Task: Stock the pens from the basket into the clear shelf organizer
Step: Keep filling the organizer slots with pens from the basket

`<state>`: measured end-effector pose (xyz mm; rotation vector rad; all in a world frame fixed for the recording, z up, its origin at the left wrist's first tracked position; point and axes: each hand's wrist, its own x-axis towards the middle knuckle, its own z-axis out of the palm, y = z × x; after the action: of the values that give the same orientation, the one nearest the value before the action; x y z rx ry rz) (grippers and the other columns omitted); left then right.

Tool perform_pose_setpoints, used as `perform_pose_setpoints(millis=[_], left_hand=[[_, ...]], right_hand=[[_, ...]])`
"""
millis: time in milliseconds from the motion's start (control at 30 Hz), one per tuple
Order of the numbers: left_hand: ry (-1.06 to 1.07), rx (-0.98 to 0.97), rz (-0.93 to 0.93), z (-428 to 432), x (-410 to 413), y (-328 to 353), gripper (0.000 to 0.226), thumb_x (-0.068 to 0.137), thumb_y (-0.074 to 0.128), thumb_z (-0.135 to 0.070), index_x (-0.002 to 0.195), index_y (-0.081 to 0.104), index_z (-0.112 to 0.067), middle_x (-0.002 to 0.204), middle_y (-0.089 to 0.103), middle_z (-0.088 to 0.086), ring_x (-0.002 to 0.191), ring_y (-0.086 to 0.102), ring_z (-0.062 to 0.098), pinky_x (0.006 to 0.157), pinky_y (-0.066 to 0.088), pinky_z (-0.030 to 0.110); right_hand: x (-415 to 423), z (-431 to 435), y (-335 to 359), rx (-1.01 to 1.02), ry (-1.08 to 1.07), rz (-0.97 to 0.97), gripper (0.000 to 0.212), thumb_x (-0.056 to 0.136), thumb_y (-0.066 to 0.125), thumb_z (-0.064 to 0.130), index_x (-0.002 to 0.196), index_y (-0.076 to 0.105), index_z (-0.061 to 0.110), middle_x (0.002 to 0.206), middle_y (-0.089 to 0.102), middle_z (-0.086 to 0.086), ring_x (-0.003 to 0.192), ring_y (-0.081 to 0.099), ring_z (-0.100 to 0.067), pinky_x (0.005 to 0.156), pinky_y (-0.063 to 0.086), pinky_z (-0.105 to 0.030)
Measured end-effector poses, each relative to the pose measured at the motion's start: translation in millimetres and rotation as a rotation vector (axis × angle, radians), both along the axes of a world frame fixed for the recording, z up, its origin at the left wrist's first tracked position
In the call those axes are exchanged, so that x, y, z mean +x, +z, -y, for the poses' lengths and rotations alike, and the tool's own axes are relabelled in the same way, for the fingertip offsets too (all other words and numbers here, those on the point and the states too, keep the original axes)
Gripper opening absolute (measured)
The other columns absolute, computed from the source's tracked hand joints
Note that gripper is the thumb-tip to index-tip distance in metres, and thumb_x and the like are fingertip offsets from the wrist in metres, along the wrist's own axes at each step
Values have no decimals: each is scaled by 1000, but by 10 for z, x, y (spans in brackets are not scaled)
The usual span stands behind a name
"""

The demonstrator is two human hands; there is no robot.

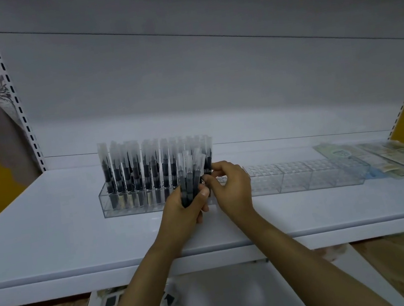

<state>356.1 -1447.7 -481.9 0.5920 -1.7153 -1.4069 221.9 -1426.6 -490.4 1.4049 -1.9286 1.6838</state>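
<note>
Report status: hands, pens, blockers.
Left hand grips pen bundle. Right hand pinches one pen at organizer. Left half stocked, right slots empty. No blocker seen.

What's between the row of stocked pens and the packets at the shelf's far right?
Head view: just the clear organizer's unfilled cells, beyond the right hand at the end of the stocked pens.
</note>
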Motion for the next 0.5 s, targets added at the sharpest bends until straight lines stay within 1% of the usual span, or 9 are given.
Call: perform_pose_setpoints(millis=[100,200,267,333,433,500], left_hand=[[5,4,-8,9,-8,-2,9,94,56,-20,93,60,-12,61,59,-2,49,50,7,48,42,17],[-2,-5,-23,12,-8,8,9,95,56,-19,90,60,-13,60,58,-3,48,50,6,47,42,16],[-4,-9,-33,16,-7,11,9,95,55,-19,90,59,-13,59,58,-4,48,49,5,47,41,16],[-7,-10,-38,17,-5,12,8,95,54,-18,92,60,-12,58,58,-5,48,49,5,46,41,16],[-6,-8,-37,13,-3,3,9,95,55,-19,94,60,-12,58,58,-6,47,48,6,46,41,16],[-4,-1,-36,10,-4,-1,9,94,55,-19,95,60,-12,58,58,-6,47,48,6,45,40,16]], right_hand=[[7,1,-55,-81,15,-17,30,80,65,32,102,69,13,85,67,5,86,60,-16,81,48,-44],[14,4,-58,-111,31,-26,37,82,60,42,104,69,14,84,65,9,85,60,-14,82,47,-39],[18,12,-58,-121,34,-19,35,83,60,43,103,68,16,83,63,11,85,60,-12,82,46,-36],[21,9,-60,-141,30,-27,31,84,61,38,103,68,14,84,62,12,85,60,-12,82,46,-35],[4,9,-83,-146,22,-42,23,84,64,26,101,69,11,84,62,11,84,61,-13,80,49,-39],[-6,13,-96,-149,15,-45,22,85,63,23,101,70,10,84,63,10,84,61,-13,79,50,-40]])
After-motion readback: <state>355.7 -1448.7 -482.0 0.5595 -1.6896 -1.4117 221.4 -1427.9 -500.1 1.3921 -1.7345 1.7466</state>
